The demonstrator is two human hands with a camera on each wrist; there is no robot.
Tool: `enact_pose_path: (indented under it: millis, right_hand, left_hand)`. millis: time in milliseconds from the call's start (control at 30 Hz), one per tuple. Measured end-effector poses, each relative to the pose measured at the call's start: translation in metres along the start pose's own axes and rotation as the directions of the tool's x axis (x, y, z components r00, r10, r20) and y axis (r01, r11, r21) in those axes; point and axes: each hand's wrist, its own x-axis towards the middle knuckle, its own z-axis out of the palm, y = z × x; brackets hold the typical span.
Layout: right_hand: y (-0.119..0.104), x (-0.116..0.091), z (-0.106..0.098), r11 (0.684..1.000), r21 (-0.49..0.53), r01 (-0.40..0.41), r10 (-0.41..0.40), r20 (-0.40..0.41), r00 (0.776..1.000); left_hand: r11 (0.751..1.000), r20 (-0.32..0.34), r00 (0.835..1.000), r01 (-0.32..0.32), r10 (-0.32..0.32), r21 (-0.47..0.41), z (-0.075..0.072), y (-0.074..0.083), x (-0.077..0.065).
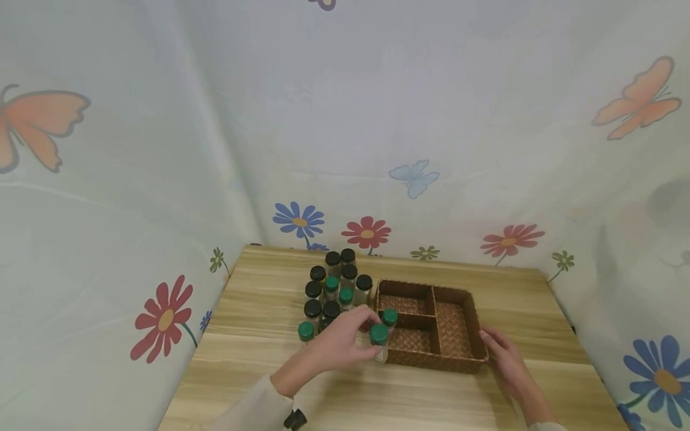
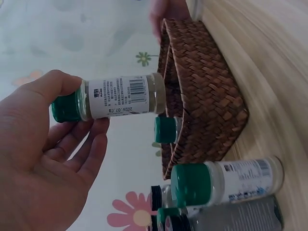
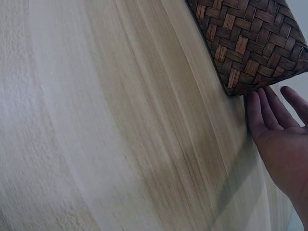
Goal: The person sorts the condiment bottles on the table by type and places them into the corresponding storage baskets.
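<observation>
My left hand [image 1: 345, 341] pinches a spice jar [image 2: 122, 95] by its green cap. The jar has a white barcode label and tilts over the left rim of the woven basket [image 2: 207, 91]. Another green-capped jar [image 1: 389, 317] stands in the basket's front left compartment, its cap showing over the rim in the left wrist view. At the basket's right side is my right hand [image 1: 505, 359], fingertips against the woven wall and fingers nearly straight in the right wrist view, the thumb held apart.
Left of the basket stands a cluster of jars with black caps [image 1: 312, 309] and green caps [image 1: 306, 329]; my left hand partly hides it. All rest on a wooden table [image 1: 237, 371], with a floral curtain [image 1: 345, 120] behind. The basket's right compartment [image 1: 453, 329] shows its bare woven bottom.
</observation>
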Motion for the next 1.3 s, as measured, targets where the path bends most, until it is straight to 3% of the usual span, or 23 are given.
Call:
enact_pose_path:
  millis: [333,600,800,1300]
  right_hand:
    - [0.003,0.002,0.002,0.997,0.071,0.025,-0.025,-0.002,1.000]
    - [0.006,0.003,0.001,0.997,0.066,0.044,-0.043,-0.014,0.999]
    - [0.008,0.005,0.002,0.996,0.061,0.067,-0.067,-0.012,0.998]
    - [0.008,0.005,0.001,0.997,0.054,0.055,-0.054,-0.021,0.998]
  left_hand:
    - [0.999,-0.063,0.997,0.032,-0.033,-0.021,0.022,-0.010,0.051]
    - [0.998,-0.102,0.993,0.054,-0.053,0.011,0.046,-0.021,0.077]
    - [0.994,-0.106,0.990,0.096,-0.090,0.052,0.059,-0.030,0.088]
    - [0.983,-0.076,0.990,0.125,-0.116,0.131,0.065,-0.040,0.097]
